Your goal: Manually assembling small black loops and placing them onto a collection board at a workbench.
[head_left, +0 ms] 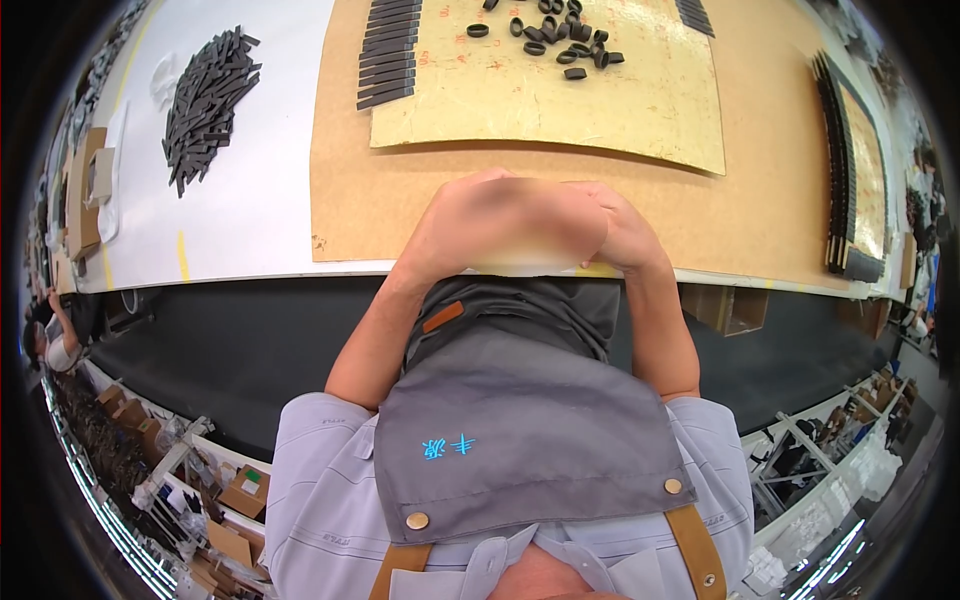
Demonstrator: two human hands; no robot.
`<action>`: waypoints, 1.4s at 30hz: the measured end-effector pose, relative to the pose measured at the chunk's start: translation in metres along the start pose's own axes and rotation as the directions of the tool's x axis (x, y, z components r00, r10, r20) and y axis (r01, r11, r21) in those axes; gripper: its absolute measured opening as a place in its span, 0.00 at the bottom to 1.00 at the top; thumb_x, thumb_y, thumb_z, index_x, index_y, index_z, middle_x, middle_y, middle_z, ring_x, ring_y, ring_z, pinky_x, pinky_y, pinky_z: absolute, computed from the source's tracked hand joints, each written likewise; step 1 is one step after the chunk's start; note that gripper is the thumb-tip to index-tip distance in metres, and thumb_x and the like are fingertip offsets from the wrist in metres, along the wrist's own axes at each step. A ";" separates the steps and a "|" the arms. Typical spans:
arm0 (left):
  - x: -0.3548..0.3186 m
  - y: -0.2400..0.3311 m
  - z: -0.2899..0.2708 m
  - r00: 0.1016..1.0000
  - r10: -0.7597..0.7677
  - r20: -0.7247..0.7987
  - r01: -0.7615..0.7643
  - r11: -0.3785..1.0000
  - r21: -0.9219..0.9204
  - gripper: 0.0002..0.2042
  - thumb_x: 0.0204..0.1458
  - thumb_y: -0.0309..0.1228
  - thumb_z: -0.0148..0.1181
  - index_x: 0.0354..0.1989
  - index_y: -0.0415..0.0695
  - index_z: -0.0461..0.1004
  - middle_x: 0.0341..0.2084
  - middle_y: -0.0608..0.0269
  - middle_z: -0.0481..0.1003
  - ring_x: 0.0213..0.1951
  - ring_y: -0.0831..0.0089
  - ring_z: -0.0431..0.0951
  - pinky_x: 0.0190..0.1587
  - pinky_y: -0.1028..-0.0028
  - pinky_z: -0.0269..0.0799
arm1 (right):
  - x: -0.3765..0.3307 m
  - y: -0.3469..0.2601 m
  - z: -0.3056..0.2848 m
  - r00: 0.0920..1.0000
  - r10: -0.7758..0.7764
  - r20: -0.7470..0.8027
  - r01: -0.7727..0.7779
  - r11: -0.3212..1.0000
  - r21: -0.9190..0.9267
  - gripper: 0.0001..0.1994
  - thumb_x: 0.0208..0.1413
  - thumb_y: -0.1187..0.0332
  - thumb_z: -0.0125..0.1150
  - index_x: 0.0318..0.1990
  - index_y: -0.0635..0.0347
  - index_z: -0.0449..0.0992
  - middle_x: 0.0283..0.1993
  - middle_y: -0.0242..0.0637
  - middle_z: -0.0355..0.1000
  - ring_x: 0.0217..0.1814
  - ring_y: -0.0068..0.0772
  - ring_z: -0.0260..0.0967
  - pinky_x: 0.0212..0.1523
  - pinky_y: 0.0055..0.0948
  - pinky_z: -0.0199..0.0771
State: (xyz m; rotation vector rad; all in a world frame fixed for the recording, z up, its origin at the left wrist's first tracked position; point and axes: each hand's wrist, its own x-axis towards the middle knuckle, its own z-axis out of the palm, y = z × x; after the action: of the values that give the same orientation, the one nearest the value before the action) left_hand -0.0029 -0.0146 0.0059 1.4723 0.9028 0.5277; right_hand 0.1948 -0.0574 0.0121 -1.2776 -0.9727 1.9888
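At the table's front edge, my left hand (448, 222) and my right hand (628, 226) are brought close together over the brown board (345, 205). A blurred patch covers most of the fingers, so neither their pose nor anything between them can be made out. Just beyond the hands lies a yellowish sheet (540, 105). On its far part are scattered several small black loops (575, 73). Along the sheet's left side, short black strips (388, 62) are laid in a neat row, one above another.
A heap of loose black strips (210, 105) rests on the white tabletop (270, 180) to the left. At the far right stands a board edged with black strips (842, 160). A cardboard box (90, 195) sits at the left edge. Another person (58, 340) is at far left.
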 end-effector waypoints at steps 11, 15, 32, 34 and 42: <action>0.002 0.001 0.000 0.999 0.015 -0.040 -0.014 1.000 0.025 0.07 0.48 0.26 0.61 0.35 0.41 0.75 0.17 0.78 0.60 0.20 0.88 0.52 0.23 0.82 0.48 | 0.004 0.002 0.008 0.987 -0.110 -0.119 0.100 0.991 -0.088 0.12 0.58 0.66 0.49 0.29 0.64 0.73 0.14 0.23 0.58 0.11 0.12 0.53 0.13 0.17 0.54; 0.002 -0.002 0.000 0.998 0.056 -0.023 -0.055 0.997 0.055 0.07 0.47 0.26 0.62 0.35 0.41 0.76 0.17 0.78 0.58 0.21 0.87 0.52 0.23 0.82 0.48 | 0.002 0.005 0.010 0.968 -0.179 -0.175 0.159 0.980 -0.121 0.13 0.59 0.65 0.50 0.27 0.62 0.72 0.13 0.23 0.58 0.11 0.12 0.54 0.13 0.17 0.54; 0.003 -0.008 -0.011 0.985 -0.106 0.137 0.167 0.795 -0.583 0.13 0.62 0.31 0.43 0.47 0.36 0.68 0.19 0.73 0.59 0.19 0.84 0.58 0.23 0.82 0.55 | 0.010 0.024 0.032 0.842 -0.390 -0.374 0.286 0.909 -0.303 0.15 0.55 0.68 0.56 0.18 0.62 0.64 0.14 0.21 0.55 0.18 0.10 0.50 0.16 0.18 0.49; 0.004 -0.005 -0.010 0.989 -0.105 0.104 0.148 0.744 -0.651 0.13 0.62 0.32 0.42 0.47 0.36 0.66 0.18 0.72 0.60 0.18 0.83 0.58 0.22 0.82 0.56 | 0.012 0.021 0.034 0.802 -0.449 -0.393 0.301 0.873 -0.384 0.15 0.54 0.68 0.58 0.18 0.62 0.66 0.14 0.21 0.54 0.18 0.10 0.49 0.16 0.18 0.47; 0.000 -0.017 -0.001 0.995 0.034 -0.090 -0.093 0.590 -0.802 0.14 0.63 0.33 0.42 0.49 0.36 0.65 0.45 0.50 0.72 0.48 0.64 0.72 0.50 0.64 0.69 | 0.042 -0.046 0.007 0.419 -0.794 -0.439 0.392 0.595 -0.702 0.11 0.54 0.66 0.61 0.34 0.68 0.74 0.20 0.30 0.67 0.18 0.15 0.60 0.20 0.20 0.62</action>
State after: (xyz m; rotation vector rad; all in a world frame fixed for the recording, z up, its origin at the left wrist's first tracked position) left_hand -0.0070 -0.0154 -0.0109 0.6325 0.5188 0.9041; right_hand 0.1760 -0.0008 0.0304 -1.4710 -1.3081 0.5017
